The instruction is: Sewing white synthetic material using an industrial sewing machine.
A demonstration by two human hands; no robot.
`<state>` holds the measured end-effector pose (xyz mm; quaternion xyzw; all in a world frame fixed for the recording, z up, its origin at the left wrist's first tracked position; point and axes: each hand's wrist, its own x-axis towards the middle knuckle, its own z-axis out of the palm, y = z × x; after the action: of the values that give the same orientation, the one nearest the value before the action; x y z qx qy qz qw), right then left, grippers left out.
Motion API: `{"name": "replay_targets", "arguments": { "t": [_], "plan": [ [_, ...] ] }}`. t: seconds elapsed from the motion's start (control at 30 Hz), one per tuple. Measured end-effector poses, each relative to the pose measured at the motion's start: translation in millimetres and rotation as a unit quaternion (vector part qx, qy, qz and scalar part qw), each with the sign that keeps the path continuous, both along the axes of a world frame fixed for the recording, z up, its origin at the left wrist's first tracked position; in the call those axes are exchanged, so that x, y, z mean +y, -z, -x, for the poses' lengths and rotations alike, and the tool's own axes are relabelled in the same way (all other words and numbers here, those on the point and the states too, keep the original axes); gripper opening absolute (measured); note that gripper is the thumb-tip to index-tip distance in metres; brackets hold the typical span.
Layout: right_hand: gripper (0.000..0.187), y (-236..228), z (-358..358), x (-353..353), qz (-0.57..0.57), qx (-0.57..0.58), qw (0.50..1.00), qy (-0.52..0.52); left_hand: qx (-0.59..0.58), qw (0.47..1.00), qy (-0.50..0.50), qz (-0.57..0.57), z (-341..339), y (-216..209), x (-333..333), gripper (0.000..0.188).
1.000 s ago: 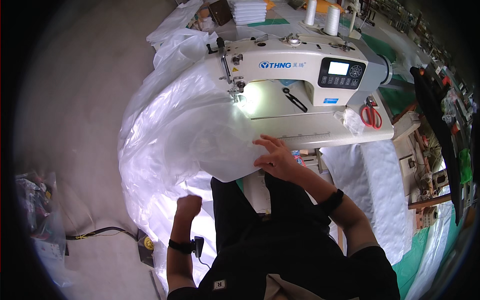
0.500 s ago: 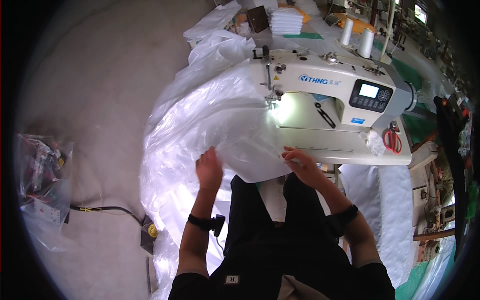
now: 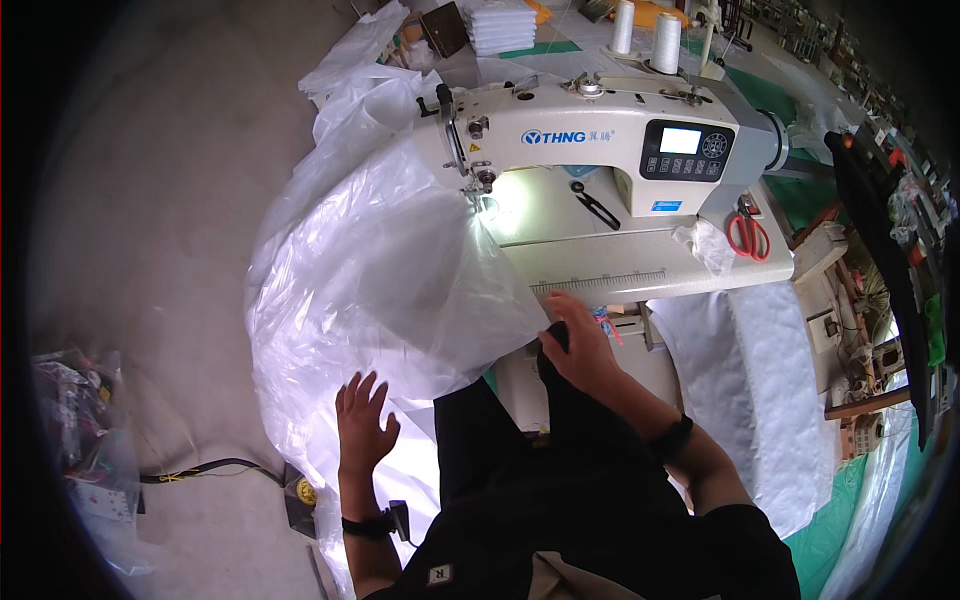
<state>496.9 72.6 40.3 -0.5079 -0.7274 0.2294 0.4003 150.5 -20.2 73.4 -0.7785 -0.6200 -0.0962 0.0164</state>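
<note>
A large sheet of shiny, translucent white plastic film (image 3: pixel 375 270) runs from under the needle end of a white sewing machine (image 3: pixel 520 150) and hangs down over the left side. My left hand (image 3: pixel 364 422) is open, fingers spread, over the lower folds of the film, with nothing gripped. By the front edge of the machine table (image 3: pixel 610 272), next to the film's right corner, my right hand (image 3: pixel 582 352) is open too, thumb and fingers apart. Whether its fingertips touch the film I cannot tell. The machine's lamp lights the spot around the needle.
Black thread snips (image 3: pixel 596 206) and red-handled scissors (image 3: pixel 747 236) lie on the machine table beside a crumpled white scrap (image 3: pixel 708 246). Thread cones (image 3: pixel 665 44) stand behind. White padded material (image 3: pixel 745 400) hangs at the right. A clear bag (image 3: pixel 90 440) and black cable (image 3: pixel 215 465) are on the left floor.
My view has shifted. My left hand has come away from the film's edge, downward and left, and its fingers have spread. My right hand has opened by the corner.
</note>
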Motion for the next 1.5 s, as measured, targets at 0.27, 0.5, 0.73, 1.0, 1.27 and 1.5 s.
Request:
{"name": "replay_targets", "arguments": {
  "t": [0.27,0.5,0.73,1.0,1.27,1.5],
  "plan": [
    [0.035,14,11,17,0.408,0.437,0.795,-0.098,-0.094,0.974,0.166,-0.12,-145,-10,71,0.049],
    [0.024,17,22,8,0.417,0.572,0.693,-0.134,-0.201,0.955,0.178,-0.128,-173,28,89,0.021],
    [0.015,16,25,13,0.452,0.601,0.647,-0.122,-0.091,0.957,0.2,-0.192,-184,25,74,0.021],
    [0.024,14,39,12,0.314,0.364,0.877,-0.026,-0.07,0.975,0.079,-0.193,-129,45,65,0.047],
    [0.034,-1,48,-7,0.037,-0.127,0.99,0.044,0.0,0.949,-0.037,-0.314,-6,51,91,0.031],
    [0.048,13,78,-11,-0.051,-0.218,0.975,-0.008,0.044,0.937,-0.081,-0.336,40,48,78,0.033]
  ]
}}
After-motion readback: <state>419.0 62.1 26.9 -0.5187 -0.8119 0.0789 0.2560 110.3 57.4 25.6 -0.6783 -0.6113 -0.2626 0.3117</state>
